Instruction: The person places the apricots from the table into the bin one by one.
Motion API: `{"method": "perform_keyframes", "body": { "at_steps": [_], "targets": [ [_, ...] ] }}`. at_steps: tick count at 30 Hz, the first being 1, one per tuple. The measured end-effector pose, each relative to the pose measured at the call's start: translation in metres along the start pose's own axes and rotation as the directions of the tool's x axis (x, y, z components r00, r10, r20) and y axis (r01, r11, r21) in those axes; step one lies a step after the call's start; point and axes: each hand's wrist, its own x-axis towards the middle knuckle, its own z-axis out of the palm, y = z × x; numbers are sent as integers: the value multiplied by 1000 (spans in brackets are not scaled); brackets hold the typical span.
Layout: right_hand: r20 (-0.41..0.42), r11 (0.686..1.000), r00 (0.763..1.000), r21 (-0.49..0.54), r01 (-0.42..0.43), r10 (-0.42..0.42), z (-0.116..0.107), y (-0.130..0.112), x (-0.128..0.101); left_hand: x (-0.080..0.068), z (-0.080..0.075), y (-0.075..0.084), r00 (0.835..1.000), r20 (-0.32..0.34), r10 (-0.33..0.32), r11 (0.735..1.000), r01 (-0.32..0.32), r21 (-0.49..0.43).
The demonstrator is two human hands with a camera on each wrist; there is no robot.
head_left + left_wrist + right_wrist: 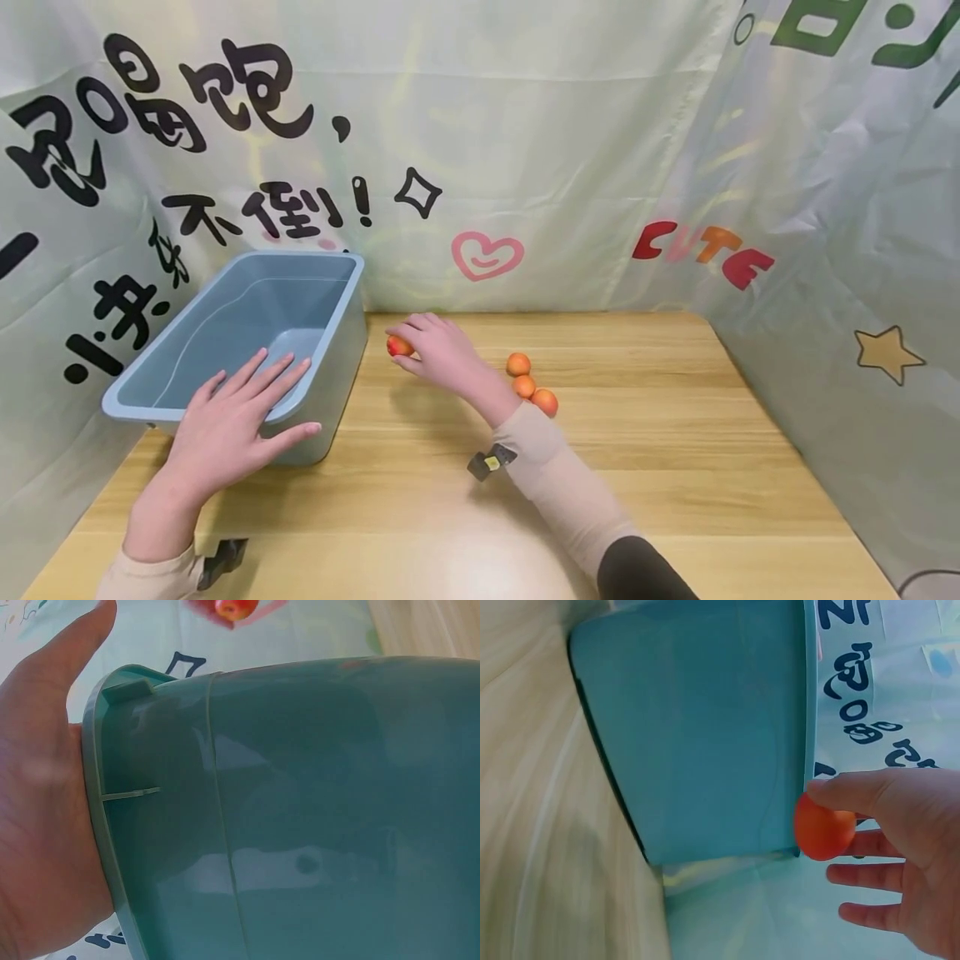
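The table [675, 467] fills the near edge of the head view, pale wood grain running to the printed curtain [570, 150] behind. On it, the blue tub [247, 333] is the biggest thing and serves as the landmark: it sits tilted, its open mouth turned toward the person. The left hand [232, 425] rests flat on the tub's near rim, fingers straight, thumb spread over the outer wall, its grip loose and wide. Just to the right of the tub, the right hand [442, 350] holds a small orange fruit [398, 346] pinched between thumb and fingertips, level with the tub's rim. Three more fruits [531, 385] lie in a short row on the table, further right of the tub. The fruit looks light, round, smooth and probably bruisable, so a gentle pinch across its middle suits it.
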Motion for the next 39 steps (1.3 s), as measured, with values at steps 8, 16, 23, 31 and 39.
{"method": "perform_keyframes", "body": {
  "at_steps": [8, 16, 23, 31, 39],
  "targets": [
    [-181, 999, 983, 24, 44, -39, 3, -10, 14, -2, -1, 1, 1000, -1, -13, 1000, 13, -16],
    [-341, 991, 938, 84, 100, -66, 7, -21, 31, -2, 1, 2, 1000, -1, -10, 1000, 10, -5],
    [-421, 988, 903, 75, 133, -90, 10, -31, 47, -1, 1, 1, 1000, -19, -1, 1000, 1, 4],
    [-385, 986, 917, 83, 142, -100, 18, -40, 60, -1, 1, 1, 1000, -21, 1, 1000, -1, 12],
    [-367, 980, 926, 141, 143, -83, 23, -47, 70, 0, 1, 0, 1000, -31, 7, 1000, -7, 15]
  ]
}}
